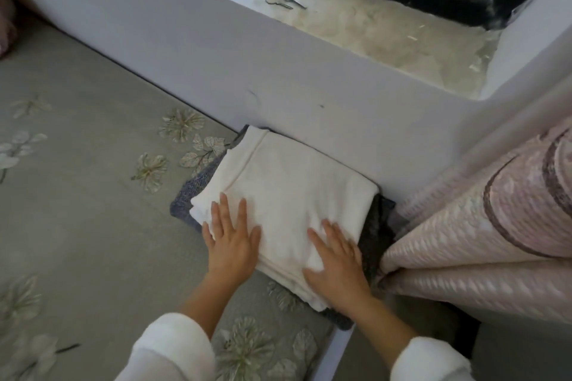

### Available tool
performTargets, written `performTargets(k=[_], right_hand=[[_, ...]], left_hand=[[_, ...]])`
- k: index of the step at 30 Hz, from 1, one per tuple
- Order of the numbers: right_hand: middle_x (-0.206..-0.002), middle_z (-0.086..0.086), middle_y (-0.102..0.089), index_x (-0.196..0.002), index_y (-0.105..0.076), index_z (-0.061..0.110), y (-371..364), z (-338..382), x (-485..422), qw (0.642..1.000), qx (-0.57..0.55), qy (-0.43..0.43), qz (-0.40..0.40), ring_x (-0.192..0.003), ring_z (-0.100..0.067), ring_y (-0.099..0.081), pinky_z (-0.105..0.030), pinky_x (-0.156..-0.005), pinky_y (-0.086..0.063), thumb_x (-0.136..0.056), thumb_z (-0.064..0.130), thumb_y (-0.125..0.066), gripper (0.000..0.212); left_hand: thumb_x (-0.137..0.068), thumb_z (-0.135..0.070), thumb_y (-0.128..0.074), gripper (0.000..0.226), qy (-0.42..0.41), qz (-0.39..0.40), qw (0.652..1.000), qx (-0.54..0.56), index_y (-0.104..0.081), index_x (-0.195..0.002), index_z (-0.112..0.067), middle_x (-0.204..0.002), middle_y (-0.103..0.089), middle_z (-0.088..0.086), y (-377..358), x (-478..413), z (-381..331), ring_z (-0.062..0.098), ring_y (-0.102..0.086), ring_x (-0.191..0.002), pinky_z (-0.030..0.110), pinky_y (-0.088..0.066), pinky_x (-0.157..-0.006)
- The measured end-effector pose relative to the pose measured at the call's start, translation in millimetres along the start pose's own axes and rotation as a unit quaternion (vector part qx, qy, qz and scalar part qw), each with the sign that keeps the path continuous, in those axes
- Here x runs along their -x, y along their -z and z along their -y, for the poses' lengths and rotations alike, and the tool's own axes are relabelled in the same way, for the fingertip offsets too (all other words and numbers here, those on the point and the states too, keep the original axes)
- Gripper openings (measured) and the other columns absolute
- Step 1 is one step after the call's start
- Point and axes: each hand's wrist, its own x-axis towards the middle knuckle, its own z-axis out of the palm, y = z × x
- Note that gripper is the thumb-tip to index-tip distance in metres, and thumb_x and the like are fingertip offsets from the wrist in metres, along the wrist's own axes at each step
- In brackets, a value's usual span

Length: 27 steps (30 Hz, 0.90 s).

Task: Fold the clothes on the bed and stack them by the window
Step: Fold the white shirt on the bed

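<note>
A folded white garment (288,192) lies on top of a small stack at the bed's corner, right below the window wall. Under it shows a blue-grey knitted piece (193,189) at the left edge and a dark garment (376,226) at the right edge. My left hand (230,240) lies flat with straight fingers on the white garment's near left part. My right hand (335,261) presses flat on its near right part. Both hands hold nothing.
The bed has a grey sheet with pale flowers (102,195). A white wall (247,71) rises behind the stack, with a dusty window sill (387,37) above it holding keys (284,0). A pink patterned curtain (495,226) hangs at the right, touching the stack.
</note>
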Motion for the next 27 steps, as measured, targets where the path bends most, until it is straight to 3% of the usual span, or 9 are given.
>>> performTargets(k=[7, 10, 15, 19, 22, 27], right_hand=[[-0.159, 0.001, 0.020, -0.151, 0.003, 0.039, -13, -11, 2, 0.997, 0.052, 0.029, 0.053, -0.146, -0.015, 0.019, -0.033, -0.116, 0.008, -0.091, 0.050, -0.049, 0.081], [-0.159, -0.002, 0.019, -0.152, 0.003, 0.035, -4, -5, 2, 0.995, 0.059, 0.017, 0.077, -0.147, -0.019, 0.015, -0.036, -0.118, 0.004, -0.092, 0.045, -0.051, 0.081], [-0.159, -0.004, -0.007, -0.150, -0.019, 0.020, 7, 13, 23, 0.998, 0.047, 0.031, 0.035, -0.145, -0.020, -0.011, -0.032, -0.116, -0.015, -0.094, 0.032, -0.050, 0.065], [-0.147, -0.002, -0.034, -0.143, -0.034, 0.017, 4, 40, 61, 0.994, 0.051, 0.095, 0.028, -0.132, -0.020, -0.034, -0.031, -0.108, -0.029, -0.093, 0.029, -0.053, 0.055], [-0.138, -0.003, -0.042, -0.140, -0.038, 0.015, -10, 66, 100, 0.988, 0.062, 0.135, 0.046, -0.125, -0.021, -0.040, -0.033, -0.103, -0.035, -0.092, 0.030, -0.056, 0.054], [-0.136, -0.006, -0.043, -0.138, -0.040, 0.014, -54, 132, 163, 0.968, 0.088, 0.210, 0.102, -0.123, -0.023, -0.044, -0.030, -0.099, -0.036, -0.090, 0.034, -0.062, 0.056]], left_hand=[[-0.098, -0.054, -0.022, 0.068, 0.022, 0.104, 0.994, 0.013, 0.008, -0.152, -0.025, -0.158, 0.019, 0.012, -16, 8, 12, 0.028, 0.021, -0.144, 0.044, 0.003, -0.117], [-0.100, -0.049, -0.026, 0.064, 0.021, 0.161, 0.986, 0.020, 0.001, -0.153, -0.024, -0.159, 0.015, 0.011, 4, 2, 10, 0.028, 0.017, -0.145, 0.047, -0.002, -0.117], [-0.102, -0.037, -0.033, 0.058, 0.032, 0.113, 0.985, 0.130, -0.013, -0.153, -0.019, -0.161, -0.002, 0.007, 26, 55, 12, 0.026, -0.001, -0.147, 0.043, -0.013, -0.118], [-0.101, -0.034, -0.037, 0.057, 0.110, 0.111, 0.971, 0.182, -0.016, -0.152, -0.020, -0.160, -0.009, 0.010, 21, 136, 30, 0.028, -0.013, -0.145, 0.039, -0.016, -0.115], [-0.101, -0.035, -0.036, 0.057, 0.167, 0.113, 0.955, 0.217, -0.016, -0.152, -0.019, -0.159, -0.013, 0.012, 13, 205, 56, 0.028, -0.014, -0.145, 0.039, -0.016, -0.116], [-0.100, -0.034, -0.038, 0.056, 0.240, 0.052, 0.936, 0.253, -0.021, -0.151, -0.016, -0.154, -0.026, 0.012, 21, 313, 112, 0.028, -0.023, -0.141, 0.038, -0.023, -0.114]])
